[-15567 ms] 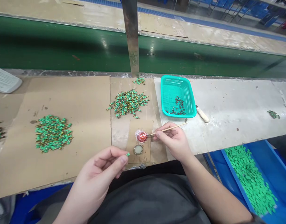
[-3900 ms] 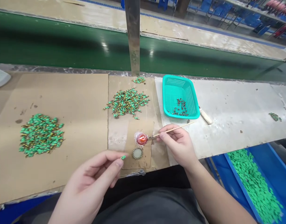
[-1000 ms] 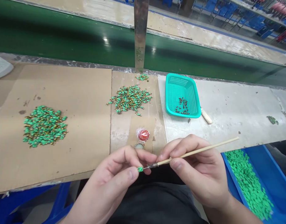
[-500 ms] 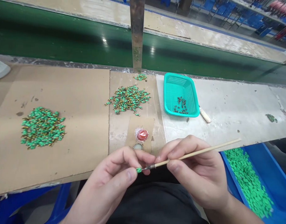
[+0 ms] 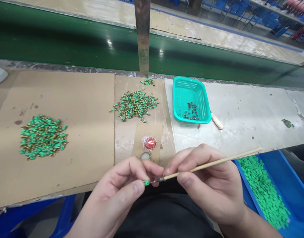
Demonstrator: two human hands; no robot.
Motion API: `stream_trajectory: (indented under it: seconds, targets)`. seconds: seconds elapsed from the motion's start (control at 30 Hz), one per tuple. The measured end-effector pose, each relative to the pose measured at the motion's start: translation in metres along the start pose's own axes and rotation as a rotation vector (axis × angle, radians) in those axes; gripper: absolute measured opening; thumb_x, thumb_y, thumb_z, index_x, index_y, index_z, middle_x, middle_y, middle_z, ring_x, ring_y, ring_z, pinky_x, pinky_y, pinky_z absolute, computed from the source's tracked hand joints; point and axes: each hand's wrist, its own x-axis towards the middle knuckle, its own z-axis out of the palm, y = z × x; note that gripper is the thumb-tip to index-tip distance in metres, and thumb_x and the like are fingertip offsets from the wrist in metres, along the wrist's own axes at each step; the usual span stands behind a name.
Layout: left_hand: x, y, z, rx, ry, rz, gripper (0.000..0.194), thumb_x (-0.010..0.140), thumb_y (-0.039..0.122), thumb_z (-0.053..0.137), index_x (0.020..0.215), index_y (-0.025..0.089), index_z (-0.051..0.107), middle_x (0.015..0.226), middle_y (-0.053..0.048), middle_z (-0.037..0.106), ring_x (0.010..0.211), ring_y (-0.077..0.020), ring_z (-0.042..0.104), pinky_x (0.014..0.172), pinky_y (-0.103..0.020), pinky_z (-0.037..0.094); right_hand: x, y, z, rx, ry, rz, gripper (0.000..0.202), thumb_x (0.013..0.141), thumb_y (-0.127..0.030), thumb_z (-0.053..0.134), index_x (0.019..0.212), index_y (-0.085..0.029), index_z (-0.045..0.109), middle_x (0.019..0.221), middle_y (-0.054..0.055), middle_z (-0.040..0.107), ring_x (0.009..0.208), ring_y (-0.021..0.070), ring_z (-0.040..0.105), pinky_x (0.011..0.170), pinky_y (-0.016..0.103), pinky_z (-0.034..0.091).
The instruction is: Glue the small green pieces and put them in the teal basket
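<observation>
My left hand point(image 5: 124, 188) pinches a tiny green piece point(image 5: 146, 182) between thumb and forefinger. My right hand point(image 5: 208, 181) grips a thin wooden-handled tool point(image 5: 216, 161) with a dark ferrule and a fine tip, like a fine brush or needle. The tip points left, at or very close to the green piece; whether it touches I cannot tell. Just beyond my hands, a red bottle cap point(image 5: 150, 143) and a second cap with pale content point(image 5: 145, 155) lie on a cardboard scrap point(image 5: 156, 132). The pale cap is partly hidden by my left fingers.
Piles of small green-and-gold pieces lie on the cardboard: one at left point(image 5: 44, 137), another in the middle point(image 5: 135, 105). A teal basket point(image 5: 178, 116) holds some dark bits, beside a pale-handled tool point(image 5: 217, 121). At lower right, a blue bin point(image 5: 294, 188) contains green pieces point(image 5: 263, 188). A metal post point(image 5: 143, 39) rises behind.
The view has shifted slightly, so the table's things appear a little further left. Both hands keep their grips, with the tool's tip still at the green piece.
</observation>
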Motion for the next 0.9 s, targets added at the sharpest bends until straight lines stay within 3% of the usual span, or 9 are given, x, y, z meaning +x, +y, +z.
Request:
stream_trajectory:
  seconds: [0.2, 0.47, 0.9]
  targets:
    - [0.0026, -0.0013, -0.0039, -0.02, -0.035, 0.027, 0.023, 0.097, 0.048, 0.104, 0.091, 0.029, 0.093, 0.109, -0.004, 0.092, 0.097, -0.0217, 0.081, 0.093, -0.025, 0.066, 0.0006, 0.0029, -0.0014, 0.001, -0.013, 0.001, 0.022, 0.108, -0.006, 0.087, 0.118, -0.026, 0.085, 0.11, 0.006, 0.093, 0.093, 0.0214, 0.092, 0.086, 0.034, 0.079]
    - [0.0068, -0.0018, -0.0046, -0.054, -0.122, 0.045, 0.016, 0.103, 0.043, 0.099, 0.097, 0.029, 0.094, 0.114, -0.001, 0.095, 0.102, -0.0177, 0.084, 0.097, -0.02, 0.066, 0.0008, 0.0065, -0.0016, 0.028, -0.046, -0.032, 0.025, 0.107, -0.001, 0.086, 0.12, -0.023, 0.085, 0.109, 0.006, 0.09, 0.096, 0.018, 0.091, 0.088, 0.029, 0.077]
    - [0.005, -0.001, -0.0057, -0.024, -0.084, 0.058, 0.021, 0.1, 0.047, 0.101, 0.093, 0.029, 0.093, 0.108, -0.002, 0.093, 0.098, -0.0184, 0.084, 0.094, -0.02, 0.068, 0.0012, 0.0088, -0.0014, 0.035, -0.03, -0.027, 0.025, 0.108, -0.001, 0.085, 0.119, -0.024, 0.085, 0.109, 0.004, 0.09, 0.094, 0.0161, 0.091, 0.088, 0.027, 0.076]
